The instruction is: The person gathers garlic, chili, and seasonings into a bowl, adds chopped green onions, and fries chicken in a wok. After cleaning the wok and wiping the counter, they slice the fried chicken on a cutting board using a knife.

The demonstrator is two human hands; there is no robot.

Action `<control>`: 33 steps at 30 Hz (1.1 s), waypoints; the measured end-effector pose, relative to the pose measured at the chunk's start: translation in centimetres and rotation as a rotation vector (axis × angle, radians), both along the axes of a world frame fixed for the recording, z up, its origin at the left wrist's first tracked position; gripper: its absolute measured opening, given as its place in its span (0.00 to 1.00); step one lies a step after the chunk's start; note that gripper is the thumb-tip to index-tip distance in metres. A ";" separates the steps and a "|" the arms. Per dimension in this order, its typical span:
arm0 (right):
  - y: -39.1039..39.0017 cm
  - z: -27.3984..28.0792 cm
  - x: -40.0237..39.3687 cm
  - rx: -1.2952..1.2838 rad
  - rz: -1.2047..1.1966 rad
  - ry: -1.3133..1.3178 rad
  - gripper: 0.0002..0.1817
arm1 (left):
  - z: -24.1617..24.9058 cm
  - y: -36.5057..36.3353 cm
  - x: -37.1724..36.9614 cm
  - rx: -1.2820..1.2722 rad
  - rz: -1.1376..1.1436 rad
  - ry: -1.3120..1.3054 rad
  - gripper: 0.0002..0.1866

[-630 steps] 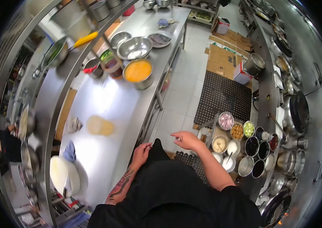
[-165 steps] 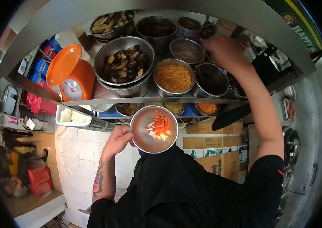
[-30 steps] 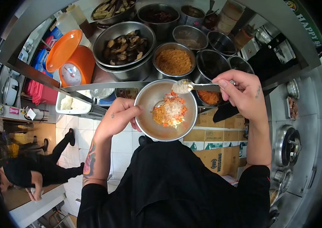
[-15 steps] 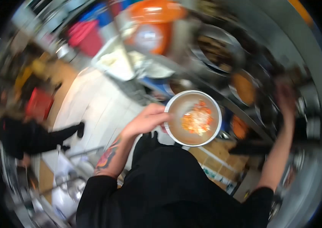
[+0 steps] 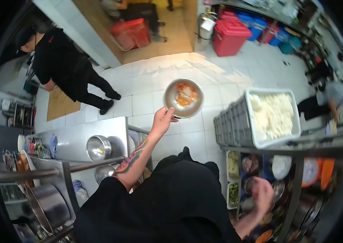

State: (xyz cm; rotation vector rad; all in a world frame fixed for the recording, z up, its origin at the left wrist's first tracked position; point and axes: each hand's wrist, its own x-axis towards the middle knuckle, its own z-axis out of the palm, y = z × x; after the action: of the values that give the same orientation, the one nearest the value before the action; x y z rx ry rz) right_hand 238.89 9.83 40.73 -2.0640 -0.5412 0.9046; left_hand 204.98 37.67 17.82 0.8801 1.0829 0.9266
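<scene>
My left hand (image 5: 164, 121) is closed on the near rim of a round metal bowl (image 5: 170, 102), thumb over the edge, arm stretched out in front of me. In the bowl lies a heap of orange bits of food (image 5: 186, 92) with something whitish on top. The bowl is held above the tiled floor. Low on my right side, my right hand (image 5: 263, 196) is blurred by motion, and its fingers cannot be made out clearly. It is over or beside a shelf of food containers, with small bowls around it.
A white tub of rice (image 5: 274, 115) tops grey crates (image 5: 236, 123) at the right. On the left are a steel table (image 5: 70, 139) with metal bowls (image 5: 99, 147) and a large pot (image 5: 50, 206). A co-worker (image 5: 68, 67) stands beyond; another (image 5: 329, 101) is far right. Red bins (image 5: 231, 34) stand at the back.
My view has turned left, away from the pans and orange container. The bowl stays in my left hand, now farther from my body. My right hand has come away from the pans, back towards my side.
</scene>
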 end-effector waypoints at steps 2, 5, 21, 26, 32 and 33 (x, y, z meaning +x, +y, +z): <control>0.1 -9.5 4.7 -0.049 0.620 -0.494 0.11 | -0.1 -1.6 2.6 -0.050 0.283 -0.022 0.16; 3.3 -14.9 11.7 -0.321 0.772 0.127 0.11 | -6.4 -4.0 6.2 -0.062 0.594 -0.042 0.15; 75.0 -27.1 -3.8 0.740 2.054 -0.230 0.03 | -21.8 6.3 9.7 -0.107 1.744 -0.083 0.12; 76.2 -24.5 -26.6 0.729 2.270 -0.338 0.08 | -23.6 8.5 2.1 -0.157 1.967 -0.073 0.12; 78.1 -30.9 -37.5 0.223 2.640 -0.701 0.18 | -17.5 11.0 -13.5 -0.156 1.982 0.157 0.10; 78.3 -31.0 -39.9 0.050 2.737 -0.770 0.20 | -16.1 10.9 -16.6 -0.149 1.961 0.290 0.10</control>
State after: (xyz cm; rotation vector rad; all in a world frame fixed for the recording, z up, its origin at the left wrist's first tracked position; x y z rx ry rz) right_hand 198.95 88.14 9.68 -0.0251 -3.7051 0.8524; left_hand 188.43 48.53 1.70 -0.5568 2.1874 2.2106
